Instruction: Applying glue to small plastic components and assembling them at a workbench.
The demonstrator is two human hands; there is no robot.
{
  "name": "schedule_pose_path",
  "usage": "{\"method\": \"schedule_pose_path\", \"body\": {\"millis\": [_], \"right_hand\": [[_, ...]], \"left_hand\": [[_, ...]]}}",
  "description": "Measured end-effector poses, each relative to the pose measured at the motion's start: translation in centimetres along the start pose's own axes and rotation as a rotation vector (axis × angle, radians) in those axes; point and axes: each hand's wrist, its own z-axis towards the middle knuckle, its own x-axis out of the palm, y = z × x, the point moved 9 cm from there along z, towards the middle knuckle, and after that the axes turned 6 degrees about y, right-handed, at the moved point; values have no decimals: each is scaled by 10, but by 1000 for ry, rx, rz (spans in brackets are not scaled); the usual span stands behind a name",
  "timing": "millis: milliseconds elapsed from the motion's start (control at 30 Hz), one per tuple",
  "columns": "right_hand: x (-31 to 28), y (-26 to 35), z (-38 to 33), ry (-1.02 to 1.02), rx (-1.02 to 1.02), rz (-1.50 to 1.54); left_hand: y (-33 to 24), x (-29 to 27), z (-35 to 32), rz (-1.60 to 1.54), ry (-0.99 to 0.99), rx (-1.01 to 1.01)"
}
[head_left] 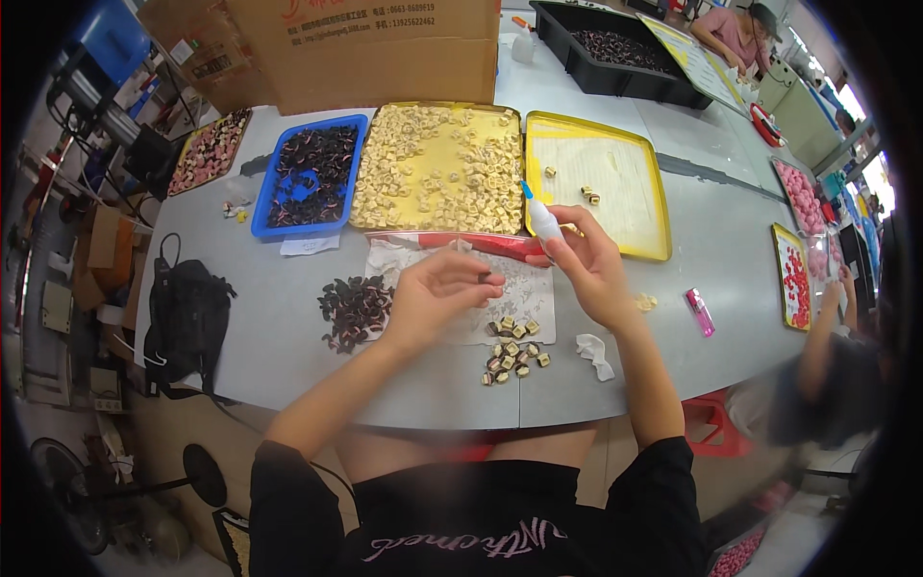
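My left hand pinches a small dark piece above a white paper sheet dotted with bits. In my right hand is a white squeeze bottle, tilted, its blue tip pointing up and away from the piece. A pile of dark curved pieces lies beside my left forearm. Between my forearms sit several cream-and-dark cube pieces. Beyond the hands stand a blue tray of dark pieces, a yellow tray of cream pieces, and another yellow tray with a few pieces.
A cardboard box stands behind the trays. At left lies a black bag. A crumpled tissue and a pink lighter are at right. Far right are a black bin and trays of pink and red pieces; other people sit nearby.
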Motion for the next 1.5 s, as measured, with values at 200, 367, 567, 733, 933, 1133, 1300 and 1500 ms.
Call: {"method": "schedule_pose_path", "body": {"millis": [200,367,567,733,933,1133,1300,1500], "right_hand": [[8,-7,-4,7,74,34],[10,-14,-4,-10,71,-7],[7,-20,-4,-14,111,224],[3,-24,-5,-52,154,309],[-7,-17,-9,-155,54,514],[-6,-25,-9,-136,120,441],[3,-19,-7,-160,106,422],[-1,-11,-10,-185,30,316]], "left_hand": [[11,7,-6,-28,48,-78],[15,7,-8,-32,52,-121],[18,2,-4,-80,14,-75],[10,3,-9,22,19,39],[6,6,-14,-39,-1,104],[7,6,-14,-67,9,105],[10,3,-14,-108,-23,46],[-23,3,-25,376,-126,378]]}}
